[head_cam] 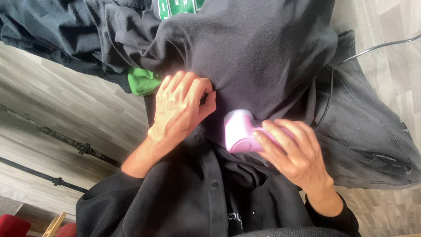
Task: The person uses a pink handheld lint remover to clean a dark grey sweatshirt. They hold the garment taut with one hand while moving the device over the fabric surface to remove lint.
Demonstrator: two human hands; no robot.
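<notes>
A dark sweatshirt (263,57) lies spread over your lap and takes up most of the view, draped across dark jeans (372,127) on your right side, with pale wood-look flooring (52,87) beyond. A green patch (175,6) shows at the top edge of the sweatshirt, and a bright green bit of cloth (141,81) pokes out from under it on your left. A thin dark cord (377,46) trails off toward the upper right.

Your left hand (180,109) is closed, pinching a fold of the sweatshirt and pulling the cloth taut. Your right hand (291,151) is wrapped around a small pink fabric shaver (239,129), its head pressed against the sweatshirt just beside your left thumb.

Judging by where the shaver sits, you are working the lower middle of the panel, near the edge closest to you. The broad stretch of fabric above looks fairly even, but the picture is too coarse to tell shaved cloth from unshaved, so I cannot say how much is finished or left.
</notes>
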